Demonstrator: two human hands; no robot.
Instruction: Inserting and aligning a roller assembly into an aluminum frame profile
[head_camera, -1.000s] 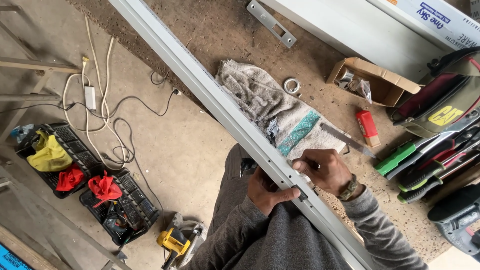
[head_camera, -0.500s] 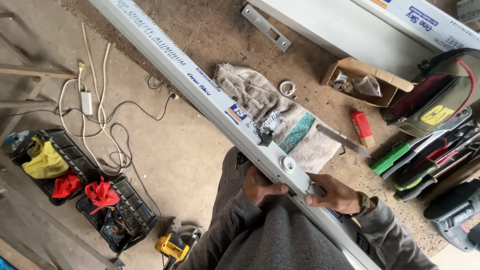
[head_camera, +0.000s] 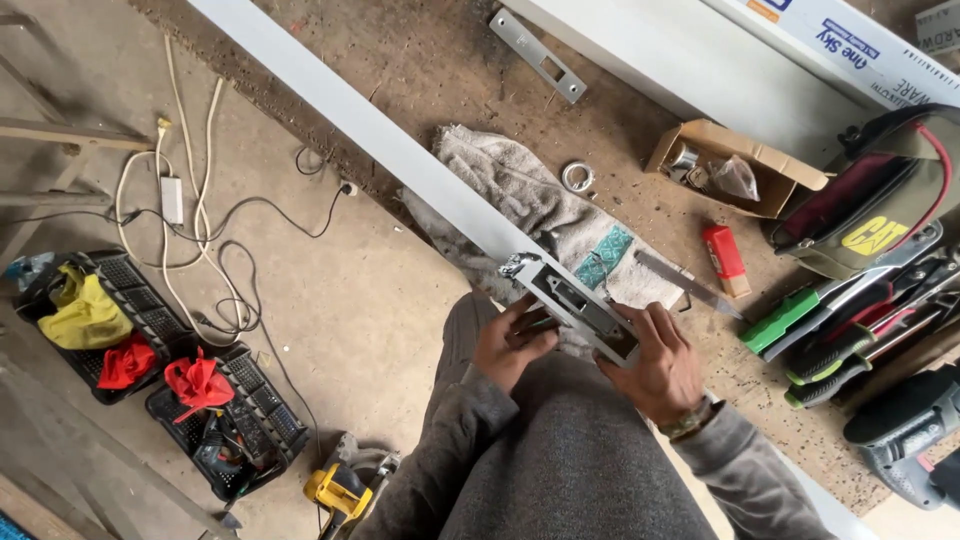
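Note:
A long white aluminium profile (head_camera: 400, 165) runs diagonally across the workbench from the top left toward me. Its near end shows a rectangular lock cut-out (head_camera: 585, 308) with a dark opening. My left hand (head_camera: 512, 345) grips the profile from the left side just below the cut-out. On the right side my right hand (head_camera: 660, 362), with a band on the wrist, holds the same end. A grey towel (head_camera: 520, 195) lies under the profile.
A metal strike plate (head_camera: 538, 55), a small metal ring (head_camera: 577, 177), an open cardboard box (head_camera: 735, 165) of hardware, a red box (head_camera: 725, 258), a flat metal file (head_camera: 690, 283), a tool bag (head_camera: 880, 200) and hand tools (head_camera: 860, 310) lie on the bench. Crates (head_camera: 160, 340), cables and a yellow power tool (head_camera: 340, 490) sit on the floor.
The profile has turned so the side with the lock cut-out faces up instead of the labelled side. Both hands shifted along its near end and still hold it.

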